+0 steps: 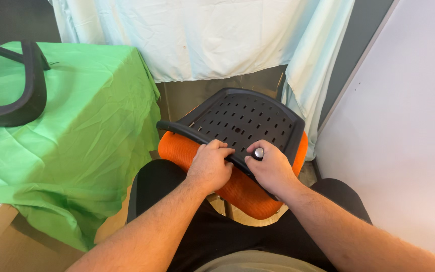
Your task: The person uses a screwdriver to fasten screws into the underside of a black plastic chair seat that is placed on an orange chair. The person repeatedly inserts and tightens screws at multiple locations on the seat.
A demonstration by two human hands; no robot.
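- The chair seat (pixel 242 151) lies upside down across the person's lap: the black perforated plastic base faces up and the orange cushion faces down toward the legs.
- Its near black edge runs from about 10 o'clock to 4 o'clock, and both hands sit on this edge, side by side.
- The left hand (pixel 210 168) is closed over the edge, fingers curled on the black rim, just at 9 o'clock of the other hand.
- The right hand (pixel 273 168) is also closed on the rim, and its fingertips pinch a small silver bolt (pixel 259 152) that stands on the base.
- The bolt is clearly nearer to the right hand; the holes of the base lie at 12 o'clock from it.
- At 10 o'clock, a black chair part (pixel 23 95) rests on the green-covered counter (pixel 86 126).
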